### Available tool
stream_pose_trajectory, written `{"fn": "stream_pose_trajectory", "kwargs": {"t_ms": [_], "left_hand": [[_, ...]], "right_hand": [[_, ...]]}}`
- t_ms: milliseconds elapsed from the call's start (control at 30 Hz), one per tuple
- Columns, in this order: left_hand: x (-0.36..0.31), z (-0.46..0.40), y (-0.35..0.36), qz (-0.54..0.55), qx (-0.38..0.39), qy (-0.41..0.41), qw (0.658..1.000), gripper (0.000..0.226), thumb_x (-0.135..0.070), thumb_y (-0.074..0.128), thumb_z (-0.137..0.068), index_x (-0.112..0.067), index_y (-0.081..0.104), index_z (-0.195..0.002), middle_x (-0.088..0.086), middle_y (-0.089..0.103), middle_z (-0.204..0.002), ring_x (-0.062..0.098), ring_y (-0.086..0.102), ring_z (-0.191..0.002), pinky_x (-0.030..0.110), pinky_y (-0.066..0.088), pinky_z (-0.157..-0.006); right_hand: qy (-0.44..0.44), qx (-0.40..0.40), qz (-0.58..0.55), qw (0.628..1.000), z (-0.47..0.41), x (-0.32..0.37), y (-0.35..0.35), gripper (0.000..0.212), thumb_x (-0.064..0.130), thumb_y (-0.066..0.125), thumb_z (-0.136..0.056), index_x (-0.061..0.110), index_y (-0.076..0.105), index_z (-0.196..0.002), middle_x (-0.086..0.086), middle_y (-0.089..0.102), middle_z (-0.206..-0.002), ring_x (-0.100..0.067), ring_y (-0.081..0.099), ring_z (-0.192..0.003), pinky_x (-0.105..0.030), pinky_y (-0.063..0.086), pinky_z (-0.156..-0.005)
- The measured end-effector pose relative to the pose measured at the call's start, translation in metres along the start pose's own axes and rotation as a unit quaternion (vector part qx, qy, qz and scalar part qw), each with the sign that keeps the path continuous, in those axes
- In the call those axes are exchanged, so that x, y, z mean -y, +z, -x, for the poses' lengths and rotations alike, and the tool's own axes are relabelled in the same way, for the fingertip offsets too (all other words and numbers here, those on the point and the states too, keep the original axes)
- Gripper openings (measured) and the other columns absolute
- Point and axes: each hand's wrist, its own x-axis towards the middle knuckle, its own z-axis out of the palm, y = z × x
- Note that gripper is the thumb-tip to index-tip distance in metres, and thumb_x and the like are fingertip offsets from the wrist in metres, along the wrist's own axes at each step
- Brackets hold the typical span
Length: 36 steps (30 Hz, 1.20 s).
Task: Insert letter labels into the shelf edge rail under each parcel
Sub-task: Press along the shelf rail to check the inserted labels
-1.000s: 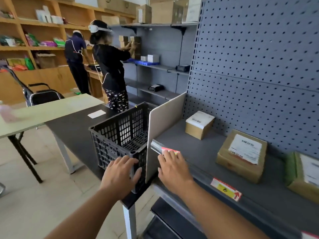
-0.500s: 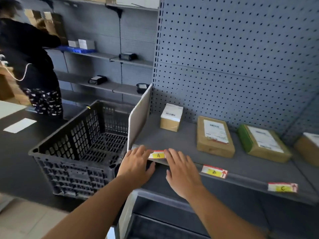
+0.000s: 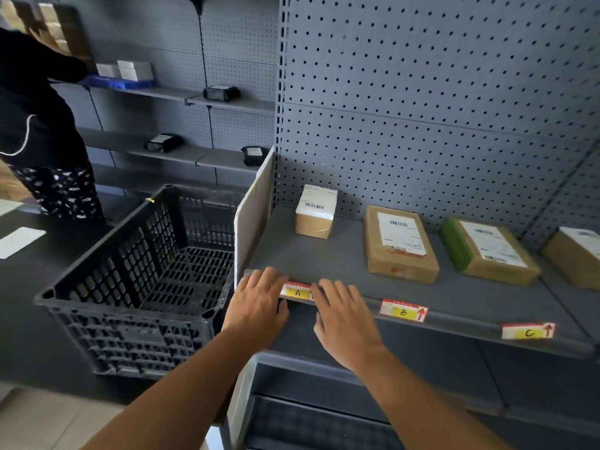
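Head view: both hands lie flat, fingers spread, on the rail — left hand and right hand flanking label A, touching its ends. Labels B and C sit further right, parcels behind.

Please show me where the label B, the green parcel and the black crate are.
label B [image 3: 403, 312]: head view, yellow middle field.
green parcel [image 3: 456, 245]: head view, green left side.
black crate [image 3: 130, 323]: head view, front wall.
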Motion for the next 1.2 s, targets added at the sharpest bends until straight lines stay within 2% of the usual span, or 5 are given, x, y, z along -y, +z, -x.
{"fn": "stream_pose_trajectory", "kwargs": {"t_ms": [500, 833, 967, 1067, 1200], "left_hand": [[0.001, 0.006, 0.002, -0.032, 0.031, 0.002, 0.999, 0.044, -0.031, 0.058, -0.086, -0.021, 0.053, -0.128, -0.004, 0.054, -0.124, 0.02, 0.053, -0.11, 0.04, 0.043, -0.1], [0.002, 0.009, 0.007, -0.043, -0.002, 0.011, 0.999, 0.053, -0.024, 0.068, -0.078, -0.015, 0.056, -0.129, 0.001, 0.056, -0.123, 0.022, 0.055, -0.106, 0.041, 0.047, -0.096], [-0.004, 0.011, 0.006, -0.049, -0.002, -0.009, 0.999, 0.05, -0.025, 0.067, -0.079, -0.014, 0.056, -0.126, 0.003, 0.055, -0.122, 0.024, 0.054, -0.105, 0.042, 0.046, -0.096], [-0.027, 0.007, 0.006, -0.046, -0.019, -0.019, 0.999, 0.048, -0.026, 0.065, -0.08, -0.014, 0.054, -0.124, 0.005, 0.053, -0.117, 0.025, 0.053, -0.102, 0.042, 0.044, -0.095], [-0.094, -0.013, 0.024, -0.026, -0.013, 0.052, 0.998, 0.05, -0.029, 0.064, -0.079, -0.014, 0.056, -0.126, 0.004, 0.056, -0.116, 0.025, 0.055, -0.103, 0.04, 0.04, -0.097]], "right_hand": [[0.032, -0.018, -0.037, 0.999, -0.013, 0.021, -0.001, 0.04, 0.034, 0.057, -0.091, 0.013, 0.053, -0.124, -0.004, 0.054, -0.112, -0.023, 0.05, -0.1, -0.038, 0.044, -0.09], [0.05, -0.02, -0.046, 0.997, -0.001, 0.025, 0.006, 0.063, 0.033, 0.066, -0.087, 0.014, 0.043, -0.142, -0.005, 0.05, -0.134, -0.026, 0.05, -0.117, -0.042, 0.043, -0.101], [0.043, -0.029, -0.044, 0.998, 0.019, 0.007, 0.008, 0.064, 0.029, 0.066, -0.085, 0.012, 0.043, -0.143, -0.008, 0.051, -0.136, -0.027, 0.05, -0.119, -0.043, 0.044, -0.103], [0.075, -0.041, -0.018, 0.996, 0.044, -0.027, 0.009, 0.06, 0.027, 0.066, -0.084, 0.011, 0.048, -0.139, -0.009, 0.053, -0.133, -0.028, 0.052, -0.118, -0.044, 0.044, -0.103], [0.145, -0.059, 0.002, 0.988, 0.08, -0.083, 0.013, 0.054, 0.022, 0.069, -0.079, 0.01, 0.054, -0.13, -0.009, 0.056, -0.124, -0.029, 0.055, -0.109, -0.046, 0.046, -0.095]]}}
